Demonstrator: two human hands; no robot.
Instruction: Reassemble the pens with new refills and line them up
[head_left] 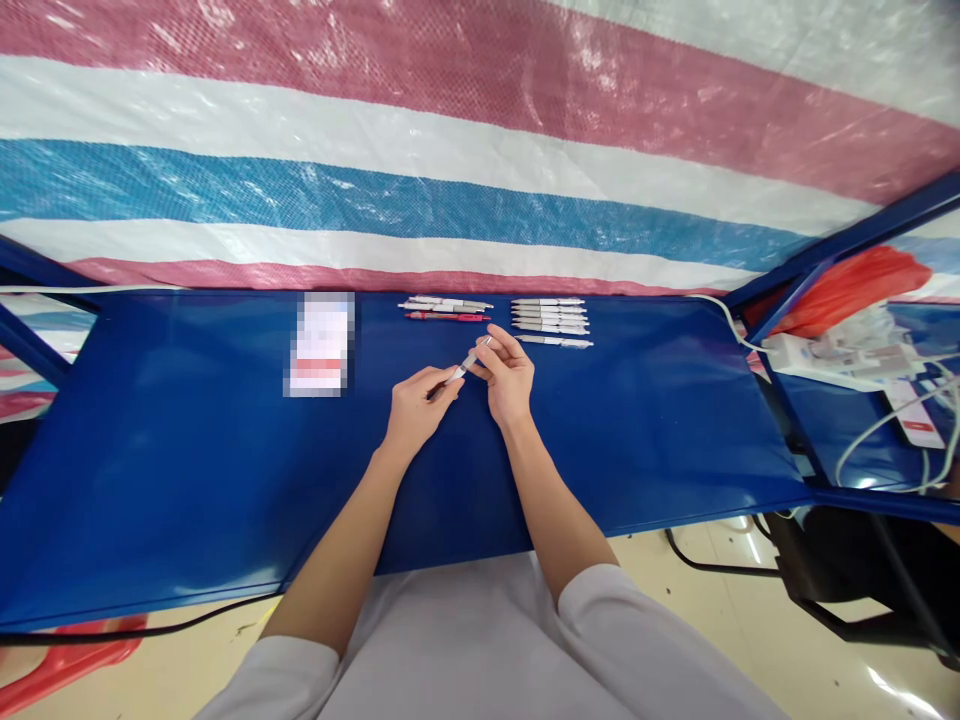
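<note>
Over the middle of the blue table, a white pen [463, 367] is held at a slant between my two hands. My left hand [420, 405] is closed around its lower end. The fingers of my right hand [507, 378] pinch the upper end. Just beyond my hands lies a small group of pens [448, 304], with a red pen [448, 317] nearest me. To the right of that group, several white and grey pens [550, 318] lie side by side in a column. A white pen with a clear end [555, 342] lies at the near side of this column.
A blurred-out white rectangular item [321, 345] lies left on the blue table [187, 450]. Striped plastic sheeting [450, 200] rises behind. A white power strip [825, 358], cables, a phone [913, 415] and a red plastic bag [855, 290] sit beyond the blue frame at right.
</note>
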